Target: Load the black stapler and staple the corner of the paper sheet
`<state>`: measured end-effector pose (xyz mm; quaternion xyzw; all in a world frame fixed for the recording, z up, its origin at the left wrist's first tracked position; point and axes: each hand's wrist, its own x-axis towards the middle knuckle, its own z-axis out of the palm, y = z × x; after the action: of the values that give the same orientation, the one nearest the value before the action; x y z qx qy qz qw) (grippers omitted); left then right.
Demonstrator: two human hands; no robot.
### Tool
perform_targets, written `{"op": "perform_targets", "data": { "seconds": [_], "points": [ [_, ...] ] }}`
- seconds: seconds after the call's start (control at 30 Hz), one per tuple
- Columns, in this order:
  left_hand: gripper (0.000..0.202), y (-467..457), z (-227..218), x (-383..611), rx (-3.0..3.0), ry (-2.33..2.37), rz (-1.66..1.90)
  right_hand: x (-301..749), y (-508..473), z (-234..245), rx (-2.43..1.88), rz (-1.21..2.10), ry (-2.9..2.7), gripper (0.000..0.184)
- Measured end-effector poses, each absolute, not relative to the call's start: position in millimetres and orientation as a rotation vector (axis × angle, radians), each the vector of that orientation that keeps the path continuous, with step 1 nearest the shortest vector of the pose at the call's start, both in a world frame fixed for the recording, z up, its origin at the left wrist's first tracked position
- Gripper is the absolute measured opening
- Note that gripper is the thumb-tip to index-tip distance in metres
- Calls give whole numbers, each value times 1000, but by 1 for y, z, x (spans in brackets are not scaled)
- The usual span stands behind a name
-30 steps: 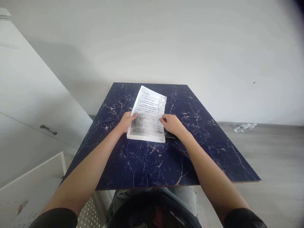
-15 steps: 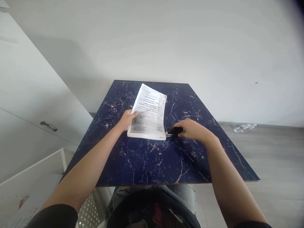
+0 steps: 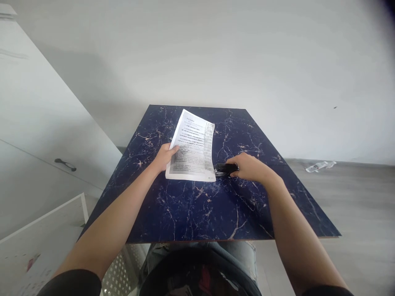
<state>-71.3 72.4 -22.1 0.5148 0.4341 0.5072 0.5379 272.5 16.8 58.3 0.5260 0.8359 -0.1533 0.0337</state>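
Printed paper sheets [image 3: 193,148] are held up over the dark blue marbled table [image 3: 197,218], tilted with the text facing me. At their left edge, my left hand [image 3: 166,156] is closed on them, thumb on the front and fingers hidden behind. My right hand [image 3: 245,166] is wrapped round a black stapler [image 3: 226,168] at the right. The stapler's front end meets the lower right edge of the sheets; I cannot tell whether the paper lies between its jaws.
A white cabinet with a dark handle [image 3: 65,165] stands at the left. Below it is a white perforated basket [image 3: 115,277] beside papers. A clear plastic wrapper [image 3: 320,166] lies on the floor at the right, along the pale wall [image 3: 216,53].
The stapler has tipped slightly in my right hand, and its front end is a little nearer the edge of the sheets. My left hand keeps its grip; the view has shifted slightly.
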Motion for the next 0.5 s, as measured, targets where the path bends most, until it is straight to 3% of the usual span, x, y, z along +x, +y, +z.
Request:
{"op": "perform_targets", "data": {
  "seconds": [0.2, 0.33, 0.43, 0.5],
  "points": [
    [52, 72, -24, -71, 1234, 1002, 1192, 276, 16, 59, 1586, -533, 2599, 22],
    [53, 71, -24, -71, 1228, 1008, 1203, 273, 13, 71, 1596, -644, 2786, 50],
    [53, 71, -24, -71, 1215, 1018, 1205, 254, 16, 76, 1859, -610, 2905, 39],
    [53, 71, -24, -71, 1216, 1027, 1211, 233, 22, 73, 2087, -428, 2890, 41]
  ]
}}
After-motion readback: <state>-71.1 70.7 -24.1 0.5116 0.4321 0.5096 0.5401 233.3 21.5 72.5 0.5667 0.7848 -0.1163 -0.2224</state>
